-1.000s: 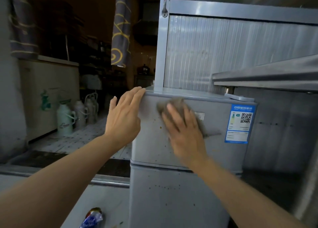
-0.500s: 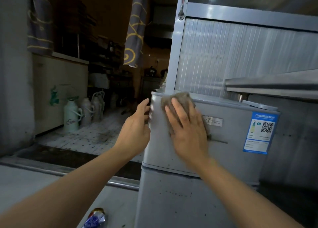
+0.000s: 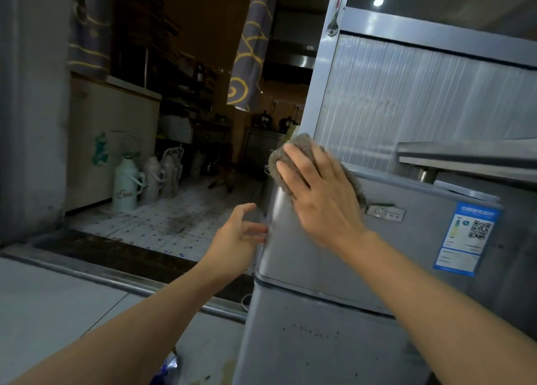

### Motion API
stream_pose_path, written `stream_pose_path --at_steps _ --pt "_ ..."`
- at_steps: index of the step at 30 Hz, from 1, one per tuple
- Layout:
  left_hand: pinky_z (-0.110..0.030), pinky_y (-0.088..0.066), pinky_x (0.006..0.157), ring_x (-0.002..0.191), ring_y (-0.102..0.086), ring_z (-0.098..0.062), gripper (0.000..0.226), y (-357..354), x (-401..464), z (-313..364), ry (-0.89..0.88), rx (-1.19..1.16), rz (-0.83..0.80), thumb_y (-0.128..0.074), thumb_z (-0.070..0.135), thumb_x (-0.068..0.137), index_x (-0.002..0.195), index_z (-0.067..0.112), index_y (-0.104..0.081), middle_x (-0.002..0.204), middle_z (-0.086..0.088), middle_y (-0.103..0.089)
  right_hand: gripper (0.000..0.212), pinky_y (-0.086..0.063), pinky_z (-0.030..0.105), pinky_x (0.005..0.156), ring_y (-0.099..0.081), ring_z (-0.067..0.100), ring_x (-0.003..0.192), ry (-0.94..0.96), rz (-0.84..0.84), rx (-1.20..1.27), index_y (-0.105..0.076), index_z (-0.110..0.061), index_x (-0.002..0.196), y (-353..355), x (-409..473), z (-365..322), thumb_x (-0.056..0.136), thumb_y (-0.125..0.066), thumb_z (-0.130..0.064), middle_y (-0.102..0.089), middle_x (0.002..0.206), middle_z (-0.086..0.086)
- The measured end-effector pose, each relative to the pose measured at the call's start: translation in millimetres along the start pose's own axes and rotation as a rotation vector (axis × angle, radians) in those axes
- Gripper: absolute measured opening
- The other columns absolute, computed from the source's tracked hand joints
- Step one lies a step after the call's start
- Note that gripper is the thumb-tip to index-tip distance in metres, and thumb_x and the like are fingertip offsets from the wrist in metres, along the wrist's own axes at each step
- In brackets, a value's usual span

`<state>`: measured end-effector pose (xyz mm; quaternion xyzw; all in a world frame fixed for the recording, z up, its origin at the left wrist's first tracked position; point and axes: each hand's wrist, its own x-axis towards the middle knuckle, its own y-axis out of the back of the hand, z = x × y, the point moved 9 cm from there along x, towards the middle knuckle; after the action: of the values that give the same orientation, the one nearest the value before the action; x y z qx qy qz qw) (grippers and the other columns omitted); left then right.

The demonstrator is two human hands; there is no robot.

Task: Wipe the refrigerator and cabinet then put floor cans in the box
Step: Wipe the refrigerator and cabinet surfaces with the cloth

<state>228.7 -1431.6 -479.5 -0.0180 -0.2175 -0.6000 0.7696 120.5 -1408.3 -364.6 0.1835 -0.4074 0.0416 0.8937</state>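
Observation:
A small silver refrigerator (image 3: 406, 256) stands in front of me, with a blue energy label (image 3: 465, 239) on its upper door. My right hand (image 3: 316, 198) presses a grey-brown cloth (image 3: 279, 163) flat against the top left corner of that door. My left hand (image 3: 238, 239) is lower, at the fridge's left edge, fingers loosely spread and holding nothing. Behind the fridge rises a metal cabinet (image 3: 406, 99) with a ribbed panel. A crushed can (image 3: 168, 367) lies on the floor at the bottom, partly hidden by my left arm.
A doorway on the left opens to a tiled kitchen floor (image 3: 162, 219) with several thermos flasks (image 3: 128, 184) by a white chest freezer (image 3: 116, 128). A patterned curtain (image 3: 250, 44) hangs in the doorway. A steel shelf (image 3: 470, 155) juts out at right.
My right hand slid the cloth left and up to the door's top left corner. My left hand dropped from the top edge down along the fridge's left side.

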Motion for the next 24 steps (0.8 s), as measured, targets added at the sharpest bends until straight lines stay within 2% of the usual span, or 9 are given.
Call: stream_pose_path --at_steps 2,5,7,9,10,14,18,21,24 --pt "-0.011 -0.042 0.064 0.094 -0.06 0.002 0.059 0 1 -11 0.036 -0.018 0.008 -0.047 0.002 0.092 0.141 0.027 -0.025 0.108 0.009 -0.061 0.043 -0.033 0.05 0.109 -0.044 0.038 0.127 -0.009 0.018 0.0 -0.06 -0.01 0.12 -1 14 -5 0.078 -0.06 -0.019 -0.053 0.134 0.011" --pt "-0.007 -0.047 0.057 0.089 -0.061 -0.003 0.061 -6 -2 -34 0.132 -0.083 -0.012 -0.049 0.0 0.091 0.141 0.025 -0.025 0.112 -0.001 -0.061 0.035 -0.026 0.05 0.112 -0.039 0.036 0.128 0.01 0.023 0.003 -0.063 -0.011 0.109 -12 8 -22 0.076 -0.06 -0.021 -0.057 0.125 0.009" --pt "-0.014 -0.051 0.074 0.098 -0.062 -0.01 0.063 -8 -10 -45 0.171 -0.084 -0.02 -0.053 0.002 0.09 0.142 0.024 -0.024 0.112 0.0 -0.062 0.033 -0.019 0.05 0.114 -0.033 0.036 0.131 0.091 -0.013 -0.012 -0.064 -0.012 0.107 -25 -11 -43 0.077 -0.056 -0.023 -0.056 0.124 0.008" --pt "-0.029 -0.047 0.093 0.107 -0.06 -0.015 0.067 -4 -18 -56 0.198 -0.085 0.003 -0.057 0.005 0.088 0.143 0.023 -0.023 0.113 0.003 -0.062 0.031 -0.018 0.048 0.114 -0.033 0.036 0.13 0.177 -0.061 -0.003 -0.066 -0.012 0.103 -36 -37 -68 0.078 -0.052 -0.024 -0.058 0.122 0.008" --pt "-0.031 -0.046 0.093 0.107 -0.061 -0.016 0.067 -3 -23 -62 0.219 -0.095 0.012 -0.056 0.004 0.088 0.143 0.023 -0.022 0.115 0.002 -0.062 0.03 -0.018 0.047 0.115 -0.035 0.036 0.13 0.209 -0.093 0.018 -0.066 -0.013 0.103 -41 -52 -81 0.079 -0.05 -0.023 -0.059 0.121 0.007" --pt "-0.017 -0.044 0.076 0.102 -0.06 -0.012 0.064 1 -39 -76 0.276 -0.042 0.015 -0.048 -0.005 0.09 0.143 0.018 -0.022 0.123 -0.006 -0.058 0.036 -0.016 0.046 0.116 -0.041 0.034 0.131 0.314 -0.258 0.023 -0.063 -0.017 0.112 -55 -95 -112 0.079 -0.049 -0.022 -0.057 0.126 0.003" --pt "-0.027 -0.047 0.088 0.109 -0.057 -0.015 0.061 8 -43 -67 0.231 0.009 0.041 -0.045 -0.002 0.092 0.144 0.019 -0.022 0.126 -0.006 -0.053 0.039 -0.031 0.048 0.111 -0.049 0.032 0.128 0.477 -0.236 -0.036 -0.064 -0.022 0.116 -42 -83 -100 0.078 -0.06 -0.028 -0.06 0.127 0.001" --pt "-0.022 -0.049 0.078 0.108 -0.055 -0.013 0.063 2 -34 -56 0.184 0.029 0.003 -0.04 -0.006 0.092 0.145 0.02 -0.019 0.131 -0.004 -0.049 0.04 -0.026 0.049 0.111 -0.039 0.033 0.129 0.261 -0.099 -0.093 -0.06 -0.017 0.119 -21 -23 -44 0.08 -0.058 -0.024 -0.056 0.13 0.009" --pt "-0.018 -0.047 0.07 0.107 -0.056 -0.012 0.064 -12 -29 -60 0.189 0.01 -0.032 -0.041 -0.006 0.092 0.145 0.021 -0.018 0.128 -0.002 -0.05 0.04 -0.02 0.05 0.11 -0.035 0.035 0.13 0.109 -0.07 -0.098 -0.055 -0.014 0.121 -13 15 -9 0.082 -0.054 -0.026 -0.05 0.133 0.011"
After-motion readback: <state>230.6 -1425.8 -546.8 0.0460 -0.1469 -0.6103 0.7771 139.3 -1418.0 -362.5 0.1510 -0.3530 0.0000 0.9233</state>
